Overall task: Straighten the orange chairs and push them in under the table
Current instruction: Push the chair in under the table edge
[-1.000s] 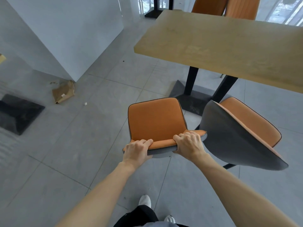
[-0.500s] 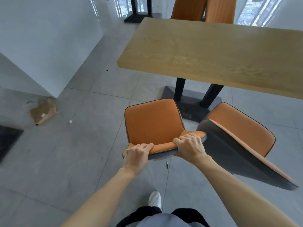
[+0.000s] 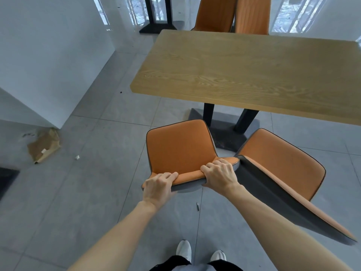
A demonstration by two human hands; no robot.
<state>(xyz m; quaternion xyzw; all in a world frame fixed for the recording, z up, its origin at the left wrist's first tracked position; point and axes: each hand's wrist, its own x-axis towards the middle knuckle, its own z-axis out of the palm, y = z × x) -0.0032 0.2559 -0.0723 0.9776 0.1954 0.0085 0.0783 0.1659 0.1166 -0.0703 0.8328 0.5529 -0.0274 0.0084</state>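
Note:
An orange chair with a grey shell stands in front of me, its seat facing the wooden table. My left hand and my right hand both grip the top edge of its backrest. A second orange chair stands to the right, turned at an angle, its backrest corner touching the first chair's backrest. Both seats sit just short of the table's near edge. Two more orange chairs stand side by side at the table's far side.
The table's black legs and base plate are ahead under the near edge. A white block wall stands to the left, with crumpled brown paper at its corner. A small screw lies on the grey tiles near my feet.
I have stepped towards the table with the chair in both hands; chair and table are nearer each other, and the first chair's backrest now meets the second chair's backrest.

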